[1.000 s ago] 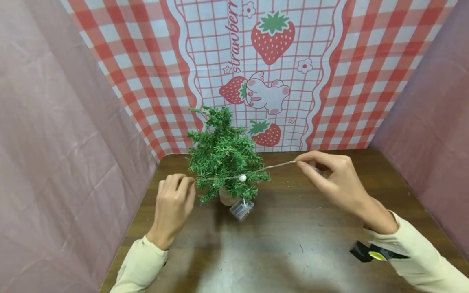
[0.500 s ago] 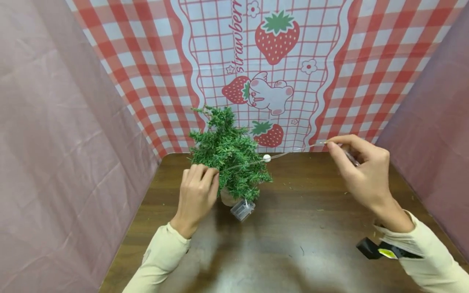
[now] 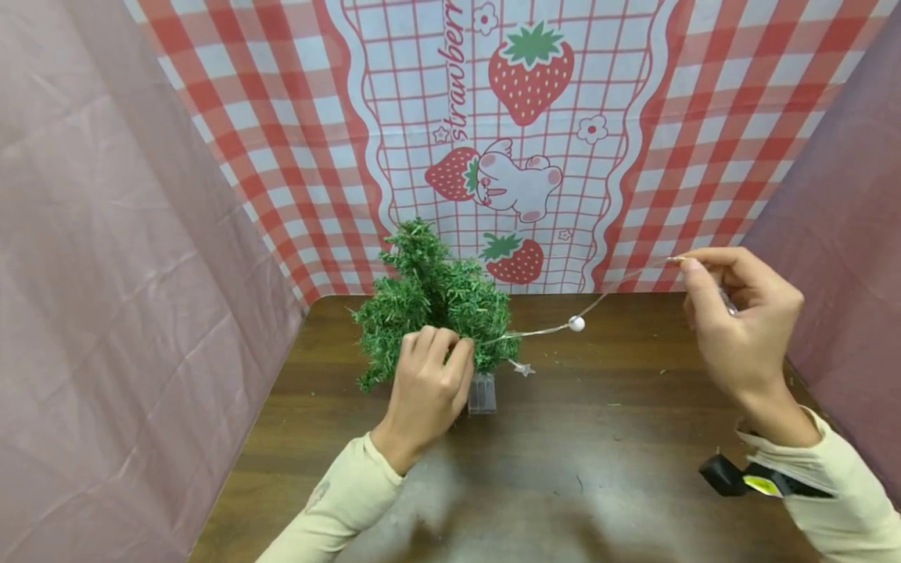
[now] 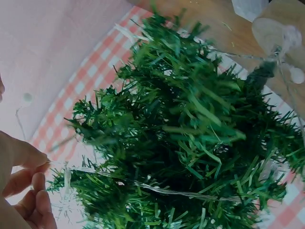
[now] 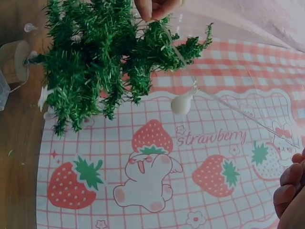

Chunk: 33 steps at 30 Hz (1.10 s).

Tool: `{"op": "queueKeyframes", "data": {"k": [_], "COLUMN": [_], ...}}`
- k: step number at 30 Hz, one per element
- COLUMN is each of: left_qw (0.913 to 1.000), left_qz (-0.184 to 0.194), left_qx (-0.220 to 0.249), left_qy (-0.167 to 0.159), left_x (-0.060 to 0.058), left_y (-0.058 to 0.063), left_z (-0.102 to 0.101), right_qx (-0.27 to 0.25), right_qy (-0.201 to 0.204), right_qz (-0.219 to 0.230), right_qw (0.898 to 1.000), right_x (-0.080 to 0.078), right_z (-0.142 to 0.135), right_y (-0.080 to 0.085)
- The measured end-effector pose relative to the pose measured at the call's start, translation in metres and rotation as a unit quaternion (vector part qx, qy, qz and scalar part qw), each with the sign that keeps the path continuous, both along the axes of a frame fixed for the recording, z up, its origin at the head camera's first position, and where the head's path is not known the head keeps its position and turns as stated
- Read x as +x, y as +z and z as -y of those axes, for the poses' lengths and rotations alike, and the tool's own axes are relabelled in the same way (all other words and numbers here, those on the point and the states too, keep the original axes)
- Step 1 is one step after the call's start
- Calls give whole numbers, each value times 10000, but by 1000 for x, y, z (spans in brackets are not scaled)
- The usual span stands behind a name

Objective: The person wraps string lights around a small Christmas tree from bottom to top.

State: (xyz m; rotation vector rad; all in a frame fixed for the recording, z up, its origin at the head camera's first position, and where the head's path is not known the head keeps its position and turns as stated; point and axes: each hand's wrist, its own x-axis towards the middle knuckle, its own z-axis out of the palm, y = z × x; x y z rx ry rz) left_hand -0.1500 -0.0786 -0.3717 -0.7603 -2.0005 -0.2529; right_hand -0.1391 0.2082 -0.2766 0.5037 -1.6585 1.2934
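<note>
A small artificial Christmas tree (image 3: 408, 301) stands on the table, wrapped with a thin clear string of lights (image 4: 171, 192). My left hand (image 3: 431, 387) is in front of the branches and pinches the wire between thumb and finger. Farther right, my right hand (image 3: 749, 328) pinches the same string, raised above the table. A white ball bulb (image 3: 576, 324) hangs on the length between the hands. At the tree's lower right sticks out a clear star bulb (image 3: 523, 369). The clear battery box (image 3: 482, 393) is by the base, partly behind my left hand.
The brown wooden table (image 3: 549, 453) carries a few green needle scraps. A red checked strawberry cloth (image 3: 531, 168) hangs behind, with pink cloth (image 3: 141, 274) along both sides. A round wooden tree base (image 5: 15, 59) shows in the right wrist view.
My left hand has moved right, to the tree's front. The right hand has gone right and up, drawing the string along. The tree and battery box have turned, and the star bulb has come into view.
</note>
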Motion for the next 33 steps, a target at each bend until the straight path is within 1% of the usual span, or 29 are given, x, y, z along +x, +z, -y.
{"op": "queueKeyframes", "data": {"k": [2, 4, 7, 9, 11, 13, 15, 17, 19, 20, 21, 23, 24, 26, 27, 28, 29, 30, 32, 33], "left_qw": [9998, 9990, 9975, 9973, 9981, 9988, 9988, 9971, 9934, 9900, 9851, 9714, 9624, 9396, 9267, 9112, 8924, 8699, 8193, 7943], "left_qz": [90, 296, 545, 637, 593, 477, 271, 89, -6, 2, 86, 387, 636, 1365, 1832, 2369, 2931, 3494, 4518, 4935], "left_qx": [-134, -245, -322, -271, -142, 59, 314, 655, 1097, 1385, 1709, 2344, 2637, 3131, 3276, 3370, 3429, 3461, 3434, 3398], "left_qy": [109, 223, 321, 258, 114, -92, -271, -374, -326, -266, -200, 31, 138, 209, 189, 64, -125, -372, -817, -1005], "left_x": [1, 1, 1, 1, 2, 4, 5, 5, 2, -1, -5, -15, -21, -33, -39, -44, -50, -55, -64, -68], "left_y": [0, -2, -5, -6, -6, -5, -2, 3, 9, 11, 13, 15, 14, 11, 8, 5, 2, -1, -6, -8], "left_z": [-3, -4, 0, 5, 11, 18, 27, 39, 54, 62, 71, 89, 98, 114, 120, 126, 131, 135, 140, 142], "right_qx": [15, 59, 191, 327, 498, 641, 774, 918, 926, 951, 974, 996, 996, 1055, 1083, 1105, 1130, 1153, 1204, 1236], "right_qy": [61, 50, -197, -427, -592, -638, -656, -675, -673, -685, -695, -657, -639, -640, -634, -621, -614, -632, -626, -633], "right_qz": [28, 71, 56, 69, 109, 262, 418, 518, 602, 602, 594, 587, 609, 653, 705, 744, 783, 818, 836, 835], "right_qw": [10000, 9999, 9996, 9985, 9969, 9956, 9940, 9921, 9916, 9913, 9910, 9911, 9911, 9902, 9896, 9891, 9886, 9879, 9872, 9868], "right_x": [-2, -8, -22, -34, -46, -56, -65, -73, -80, -82, -85, -89, -91, -95, -97, -100, -104, -109, -120, -126], "right_z": [0, 1, 0, 0, 1, 3, 6, 9, 12, 14, 16, 21, 24, 30, 33, 36, 39, 42, 46, 48], "right_y": [0, 1, 6, 13, 21, 28, 32, 35, 37, 38, 39, 41, 42, 43, 43, 43, 42, 41, 39, 38]}}
